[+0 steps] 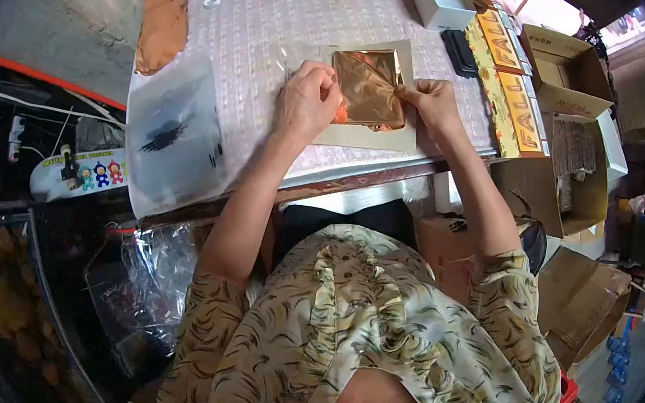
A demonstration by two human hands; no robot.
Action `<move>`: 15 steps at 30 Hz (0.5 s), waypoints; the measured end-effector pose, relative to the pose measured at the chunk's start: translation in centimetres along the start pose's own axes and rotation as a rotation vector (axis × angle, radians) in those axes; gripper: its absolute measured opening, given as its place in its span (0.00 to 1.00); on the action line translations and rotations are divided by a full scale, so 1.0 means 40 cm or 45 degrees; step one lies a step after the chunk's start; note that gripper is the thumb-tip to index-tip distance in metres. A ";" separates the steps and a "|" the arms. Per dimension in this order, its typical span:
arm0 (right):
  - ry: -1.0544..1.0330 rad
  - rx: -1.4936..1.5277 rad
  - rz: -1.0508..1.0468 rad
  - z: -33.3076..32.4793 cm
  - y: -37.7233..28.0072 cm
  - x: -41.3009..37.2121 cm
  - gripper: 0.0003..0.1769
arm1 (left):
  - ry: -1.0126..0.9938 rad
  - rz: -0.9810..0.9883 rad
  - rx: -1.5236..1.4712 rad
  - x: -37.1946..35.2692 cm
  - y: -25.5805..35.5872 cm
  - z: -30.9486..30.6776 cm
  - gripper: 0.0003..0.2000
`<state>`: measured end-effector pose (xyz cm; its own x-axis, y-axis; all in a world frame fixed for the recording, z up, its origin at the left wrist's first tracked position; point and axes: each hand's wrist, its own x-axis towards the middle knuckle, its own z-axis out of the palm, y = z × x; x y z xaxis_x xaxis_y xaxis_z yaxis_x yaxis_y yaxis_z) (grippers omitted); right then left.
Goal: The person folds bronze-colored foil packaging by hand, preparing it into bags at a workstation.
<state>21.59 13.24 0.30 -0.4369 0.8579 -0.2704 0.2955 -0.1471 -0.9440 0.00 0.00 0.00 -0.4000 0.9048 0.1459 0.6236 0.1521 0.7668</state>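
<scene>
A shiny copper-coloured foil sheet (366,98), creased across its surface, lies over a grey-beige cardboard piece (374,138) on the table. My left hand (311,97) is closed at the foil's left edge, thumb and fingers pressed together; what sits inside that grip is partly hidden. On the opposite side, my right hand (433,105) pinches the foil's right edge between thumb and fingers. Fine creases in the foil run toward the right fingertips. Clear film (283,53) shows beside the left hand.
A translucent plastic sheet (177,135) with dark marks lies at the table's left. Behind it is an orange-brown piece (163,25). A black case (459,52), a white box (441,7) and yellow-orange printed boxes (520,117) stand right. Open cardboard boxes (565,98) sit beyond the edge.
</scene>
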 end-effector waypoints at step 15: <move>-0.197 0.204 0.024 0.045 -0.030 0.024 0.07 | -0.109 0.497 0.733 -0.025 -0.085 -0.052 0.39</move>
<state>19.27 13.36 0.81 -0.5617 0.7702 -0.3022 0.1716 -0.2489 -0.9532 -3.14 -2.24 -1.45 -0.0347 0.9606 0.2758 0.9769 -0.0256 0.2119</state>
